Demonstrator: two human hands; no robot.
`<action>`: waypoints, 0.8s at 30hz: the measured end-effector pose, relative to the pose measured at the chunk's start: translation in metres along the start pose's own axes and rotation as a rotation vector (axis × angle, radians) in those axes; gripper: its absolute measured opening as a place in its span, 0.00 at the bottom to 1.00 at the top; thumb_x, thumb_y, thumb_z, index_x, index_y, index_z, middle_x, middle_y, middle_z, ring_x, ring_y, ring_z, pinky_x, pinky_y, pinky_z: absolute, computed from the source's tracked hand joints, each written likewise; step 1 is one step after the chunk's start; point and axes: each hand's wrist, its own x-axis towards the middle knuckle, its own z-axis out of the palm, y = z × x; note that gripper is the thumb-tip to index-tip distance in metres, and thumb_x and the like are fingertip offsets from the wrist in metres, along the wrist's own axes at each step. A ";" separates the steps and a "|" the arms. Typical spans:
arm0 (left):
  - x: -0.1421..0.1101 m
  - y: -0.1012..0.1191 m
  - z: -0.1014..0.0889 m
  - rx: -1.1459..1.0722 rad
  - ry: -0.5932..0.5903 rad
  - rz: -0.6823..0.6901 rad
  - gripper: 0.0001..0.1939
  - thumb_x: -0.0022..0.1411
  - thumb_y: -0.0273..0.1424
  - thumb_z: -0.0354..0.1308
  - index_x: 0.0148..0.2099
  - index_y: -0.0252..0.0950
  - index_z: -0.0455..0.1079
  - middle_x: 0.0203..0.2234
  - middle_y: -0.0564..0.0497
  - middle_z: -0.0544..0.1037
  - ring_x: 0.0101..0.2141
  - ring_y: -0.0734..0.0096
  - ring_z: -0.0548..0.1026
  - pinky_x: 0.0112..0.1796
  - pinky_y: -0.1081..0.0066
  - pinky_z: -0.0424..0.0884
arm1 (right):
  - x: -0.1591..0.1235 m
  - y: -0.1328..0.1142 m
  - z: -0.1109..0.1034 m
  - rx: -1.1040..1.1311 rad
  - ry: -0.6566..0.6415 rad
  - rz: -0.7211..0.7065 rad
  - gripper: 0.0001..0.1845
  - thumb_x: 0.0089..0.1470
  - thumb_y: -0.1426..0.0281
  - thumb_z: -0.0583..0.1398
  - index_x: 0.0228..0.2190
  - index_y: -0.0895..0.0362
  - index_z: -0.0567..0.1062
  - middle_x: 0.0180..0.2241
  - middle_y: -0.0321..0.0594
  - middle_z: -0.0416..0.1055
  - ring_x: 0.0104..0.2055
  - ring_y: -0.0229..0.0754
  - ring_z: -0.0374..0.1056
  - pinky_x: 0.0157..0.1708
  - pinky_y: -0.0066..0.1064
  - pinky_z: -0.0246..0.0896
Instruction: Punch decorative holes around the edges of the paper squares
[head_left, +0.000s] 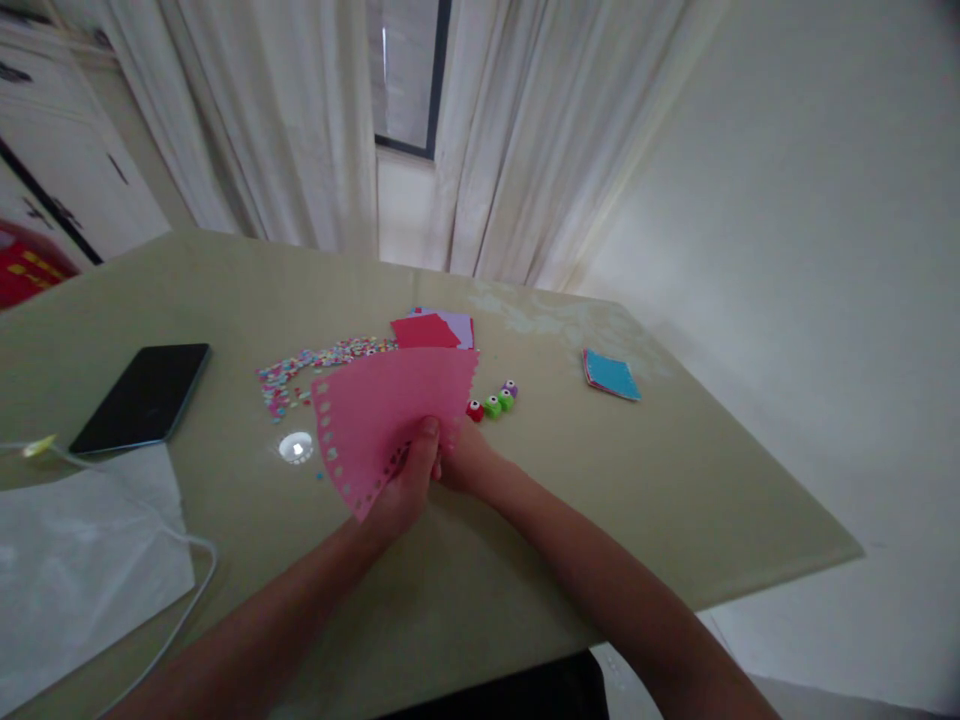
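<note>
A pink paper sheet, with punched holes along its edges, is held up over the table. My left hand grips its near edge, thumb on top. At the sheet's right edge, my right hand is closed partly behind the paper, and whatever it holds is hidden. Just beyond my right hand stand small figures with eyes: a red one, a green one, a second green one and a purple one. Paper confetti lies scattered behind the sheet.
Red paper overlaps lilac paper at the back. A blue-topped stack of squares lies right. On the left are a dark tablet, a white sheet and a white cable. The table edge slopes at right.
</note>
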 end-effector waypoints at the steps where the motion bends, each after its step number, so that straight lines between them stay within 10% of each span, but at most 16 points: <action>1: 0.001 0.003 0.000 0.000 -0.017 -0.008 0.31 0.71 0.55 0.44 0.23 0.43 0.67 0.18 0.52 0.75 0.25 0.63 0.77 0.37 0.62 0.77 | -0.009 0.001 -0.003 -0.007 -0.011 -0.010 0.06 0.56 0.75 0.70 0.29 0.56 0.79 0.40 0.46 0.80 0.48 0.51 0.74 0.50 0.39 0.70; 9: 0.008 0.019 0.004 0.047 -0.079 -0.114 0.27 0.65 0.52 0.51 0.19 0.44 0.67 0.18 0.54 0.76 0.25 0.63 0.77 0.37 0.66 0.76 | -0.049 0.013 -0.018 0.333 0.190 0.149 0.06 0.53 0.75 0.70 0.32 0.55 0.79 0.44 0.43 0.78 0.49 0.47 0.72 0.54 0.40 0.65; 18: 0.019 0.008 0.003 -0.007 -0.035 -0.153 0.24 0.60 0.51 0.60 0.18 0.43 0.68 0.20 0.52 0.79 0.27 0.62 0.79 0.33 0.67 0.75 | -0.047 0.026 -0.036 1.244 0.435 0.624 0.20 0.52 0.54 0.73 0.40 0.54 0.81 0.40 0.41 0.82 0.38 0.43 0.78 0.36 0.34 0.75; 24: 0.022 0.000 0.005 -0.004 -0.091 -0.155 0.21 0.58 0.48 0.59 0.19 0.44 0.70 0.19 0.51 0.78 0.26 0.61 0.77 0.31 0.66 0.73 | -0.046 0.018 -0.045 1.504 0.387 0.645 0.22 0.45 0.58 0.78 0.39 0.54 0.81 0.40 0.39 0.83 0.33 0.35 0.75 0.32 0.25 0.70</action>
